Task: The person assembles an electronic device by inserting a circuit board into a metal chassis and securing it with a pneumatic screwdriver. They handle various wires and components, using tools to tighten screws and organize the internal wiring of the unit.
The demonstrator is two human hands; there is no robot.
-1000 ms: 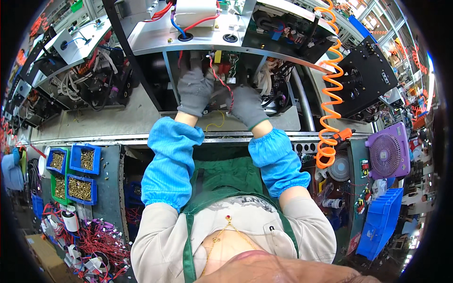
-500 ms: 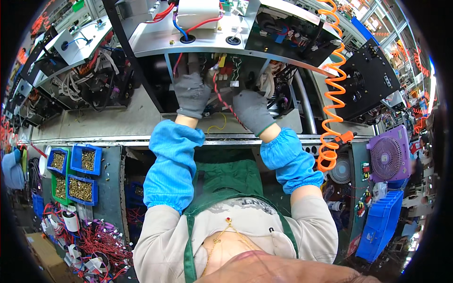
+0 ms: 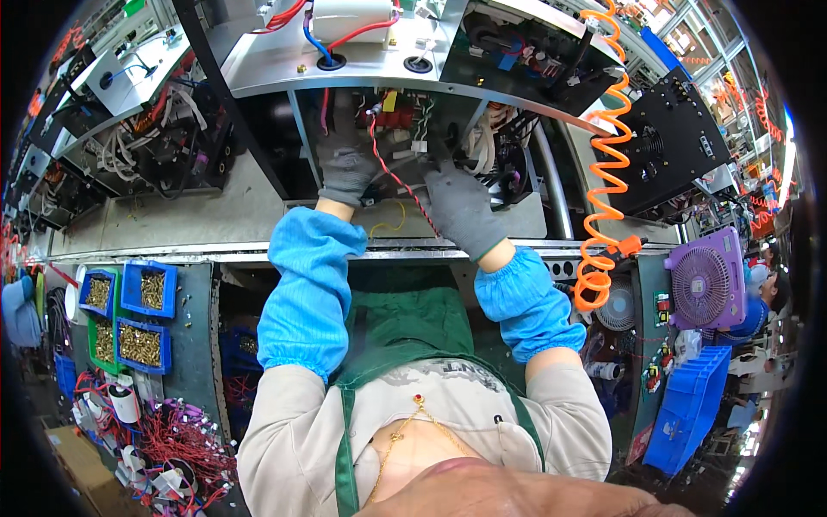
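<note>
Both my hands wear grey gloves and reach into the open front of a metal cabinet point(image 3: 297, 129). My left hand point(image 3: 349, 168) is inside at the left; its fingertips are lost in shadow. My right hand point(image 3: 465, 207) reaches in from the right, fingers pointing inward beside a small white connector point(image 3: 419, 146); their tips are dark and unclear. A red-and-black twisted wire point(image 3: 389, 172) hangs between the hands and runs down past the right palm. Behind it sits a dark red part with a yellow piece point(image 3: 390, 101). A thin yellow wire point(image 3: 392, 226) lies below.
A white cylinder point(image 3: 351, 19) with red and blue cables tops the cabinet. An orange coiled hose point(image 3: 610, 185) hangs at the right. Blue bins point(image 3: 148, 289) of brass-coloured fasteners and a wire heap point(image 3: 185, 439) are at the left. A purple fan point(image 3: 706, 277) stands at the right.
The view has shifted slightly. My right hand's fingers now reach further inward beside the white connector. My left hand stays inside the cabinet, a little lower against its opening.
</note>
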